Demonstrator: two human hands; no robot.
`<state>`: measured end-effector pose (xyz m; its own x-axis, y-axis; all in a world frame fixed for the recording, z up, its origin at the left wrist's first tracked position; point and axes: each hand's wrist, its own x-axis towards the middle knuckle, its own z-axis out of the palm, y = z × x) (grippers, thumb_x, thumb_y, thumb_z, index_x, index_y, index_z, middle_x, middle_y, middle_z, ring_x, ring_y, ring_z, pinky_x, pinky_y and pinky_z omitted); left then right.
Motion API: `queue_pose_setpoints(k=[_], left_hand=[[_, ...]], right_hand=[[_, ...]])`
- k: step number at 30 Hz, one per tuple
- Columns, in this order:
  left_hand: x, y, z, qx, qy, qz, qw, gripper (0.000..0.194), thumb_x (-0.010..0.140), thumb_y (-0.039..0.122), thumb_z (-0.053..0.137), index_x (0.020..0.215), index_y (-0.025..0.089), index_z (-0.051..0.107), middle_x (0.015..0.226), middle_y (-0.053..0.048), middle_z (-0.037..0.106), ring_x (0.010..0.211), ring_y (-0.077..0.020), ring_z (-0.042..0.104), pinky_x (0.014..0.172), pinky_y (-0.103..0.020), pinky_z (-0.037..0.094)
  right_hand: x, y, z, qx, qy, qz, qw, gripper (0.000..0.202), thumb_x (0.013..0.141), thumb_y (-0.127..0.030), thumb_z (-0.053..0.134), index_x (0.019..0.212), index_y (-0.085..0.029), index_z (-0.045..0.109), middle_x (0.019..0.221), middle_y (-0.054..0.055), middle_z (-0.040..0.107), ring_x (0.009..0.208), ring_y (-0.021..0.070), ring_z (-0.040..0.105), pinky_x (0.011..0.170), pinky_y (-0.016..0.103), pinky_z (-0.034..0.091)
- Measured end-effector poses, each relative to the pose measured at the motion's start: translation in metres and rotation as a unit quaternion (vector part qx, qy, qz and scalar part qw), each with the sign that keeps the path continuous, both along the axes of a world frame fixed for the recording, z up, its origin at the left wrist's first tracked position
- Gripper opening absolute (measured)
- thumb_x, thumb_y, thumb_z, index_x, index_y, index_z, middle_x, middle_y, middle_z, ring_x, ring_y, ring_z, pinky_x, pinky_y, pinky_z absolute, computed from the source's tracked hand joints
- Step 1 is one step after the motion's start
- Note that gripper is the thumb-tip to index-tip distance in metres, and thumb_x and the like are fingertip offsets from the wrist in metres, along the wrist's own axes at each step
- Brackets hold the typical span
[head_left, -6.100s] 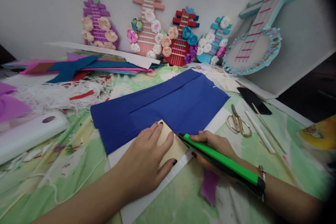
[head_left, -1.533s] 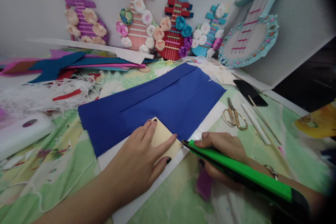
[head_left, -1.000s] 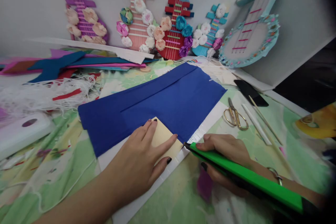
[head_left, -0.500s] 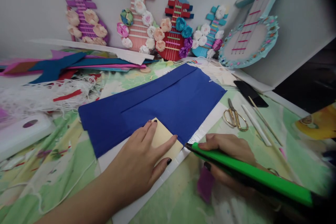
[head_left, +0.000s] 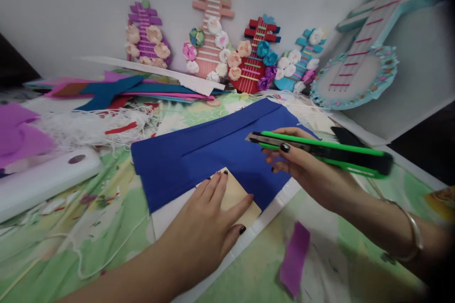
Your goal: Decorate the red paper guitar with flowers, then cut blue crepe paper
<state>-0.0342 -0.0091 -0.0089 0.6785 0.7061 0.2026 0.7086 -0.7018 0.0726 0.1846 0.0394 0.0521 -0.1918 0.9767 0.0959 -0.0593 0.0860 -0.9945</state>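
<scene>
My left hand [head_left: 208, 225] lies with its fingers spread on a pale yellow square piece [head_left: 232, 191], pressing it against the near edge of a blue sheet [head_left: 213, 147]. Beneath both is a white board [head_left: 280, 197], its edge showing at the near side. My right hand [head_left: 302, 165] grips a green and black cutter [head_left: 341, 152] above the right part of the blue sheet. The blade is out and points left, apart from the yellow piece. A bracelet circles the right wrist.
Flower-trimmed guitar shapes [head_left: 252, 59] lean along the wall. On the left are coloured sheets [head_left: 106, 90], white shreds [head_left: 88, 128] and a white glue-gun-like long object [head_left: 46, 180]. A purple scrap [head_left: 295, 258] lies near the front. A dark phone [head_left: 346, 136] is partly hidden behind the cutter.
My right hand has lifted the cutter up and away from the yellow piece's corner to above the blue sheet. The view has shifted; my left hand stays on the yellow piece.
</scene>
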Motion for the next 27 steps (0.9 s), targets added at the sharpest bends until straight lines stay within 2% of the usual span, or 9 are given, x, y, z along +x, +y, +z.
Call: queue_pose_setpoints(k=[3,7,11,13,16,19,21,24,27], left_hand=[[0.0,0.0,-0.001,0.008,-0.006,0.005,1.0,0.054,0.091,0.037,0.054,0.142,0.028,0.042,0.146,-0.026,0.039,0.134,-0.0442,0.037,0.098,-0.058,0.042],[-0.001,-0.001,-0.001,-0.006,-0.018,0.019,1.0,0.052,0.093,0.042,0.048,0.142,0.027,0.04,0.144,-0.025,0.041,0.133,-0.0433,0.039,0.099,-0.057,0.042],[-0.002,-0.001,-0.003,-0.016,-0.024,0.009,1.0,0.062,0.093,0.048,0.041,0.143,0.011,0.037,0.142,-0.028,0.043,0.132,-0.042,0.04,0.105,-0.054,0.038],[-0.003,0.0,-0.007,-0.008,-0.02,0.007,1.0,0.067,0.091,0.05,0.041,0.138,0.002,0.04,0.14,-0.03,0.044,0.132,-0.0429,0.041,0.107,-0.053,0.035],[-0.006,0.003,-0.013,0.012,-0.001,-0.007,1.0,0.076,0.088,0.06,0.041,0.134,0.0,0.042,0.138,-0.033,0.044,0.131,-0.0449,0.041,0.106,-0.053,0.034],[-0.008,0.007,-0.019,0.053,0.014,-0.025,0.998,0.084,0.087,0.069,0.036,0.135,0.0,0.041,0.136,-0.033,0.046,0.129,-0.0432,0.043,0.106,-0.052,0.031],[-0.008,0.008,-0.022,0.083,0.019,-0.028,0.996,0.085,0.088,0.07,0.035,0.134,-0.001,0.042,0.134,-0.033,0.049,0.128,-0.0423,0.046,0.107,-0.051,0.03],[-0.006,0.01,-0.024,0.123,0.033,-0.021,0.992,0.07,0.091,0.058,0.041,0.131,0.0,0.045,0.131,-0.032,0.053,0.125,-0.0414,0.049,0.107,-0.05,0.029],[-0.006,0.01,-0.025,0.149,0.048,-0.017,0.987,0.053,0.091,0.04,0.047,0.129,0.002,0.046,0.13,-0.03,0.054,0.124,-0.0406,0.05,0.106,-0.049,0.03]], right_hand=[[-0.02,0.024,-0.002,-0.061,0.038,0.09,0.993,0.035,0.084,-0.033,0.07,0.115,-0.021,0.058,0.107,0.006,0.067,0.095,0.0163,0.065,0.077,0.026,0.055],[-0.045,0.049,-0.017,-0.115,0.097,0.22,0.964,0.037,0.09,-0.038,0.062,0.124,-0.024,0.056,0.1,0.006,0.069,0.096,0.0173,0.066,0.085,0.033,0.055],[-0.061,0.062,-0.035,-0.122,0.138,0.311,0.932,0.042,0.09,-0.037,0.063,0.13,-0.027,0.052,0.103,0.005,0.069,0.101,0.0188,0.065,0.096,0.045,0.049],[-0.065,0.065,-0.045,-0.127,0.131,0.316,0.931,0.044,0.089,-0.038,0.065,0.13,-0.025,0.054,0.101,0.006,0.069,0.1,0.0187,0.065,0.098,0.046,0.048],[-0.065,0.067,-0.057,-0.117,0.128,0.28,0.944,0.044,0.083,-0.04,0.072,0.122,-0.021,0.063,0.082,0.003,0.071,0.083,0.0154,0.068,0.097,0.04,0.048],[-0.066,0.066,-0.062,-0.1,0.122,0.251,0.955,0.038,0.075,-0.04,0.078,0.106,-0.018,0.072,0.064,0.0,0.069,0.061,0.0137,0.064,0.076,0.033,0.056],[-0.068,0.064,-0.06,-0.094,0.106,0.247,0.959,0.036,0.07,-0.039,0.082,0.098,-0.017,0.075,0.061,0.002,0.069,0.053,0.0133,0.061,0.059,0.029,0.054],[-0.069,0.062,-0.056,-0.096,0.097,0.233,0.963,0.029,0.069,-0.038,0.082,0.089,-0.017,0.076,0.063,0.003,0.07,0.046,0.0105,0.056,0.046,0.023,0.046],[-0.07,0.061,-0.053,-0.102,0.081,0.2,0.971,0.019,0.073,-0.033,0.076,0.084,-0.018,0.076,0.063,0.003,0.069,0.044,0.0085,0.05,0.042,0.021,0.04]])
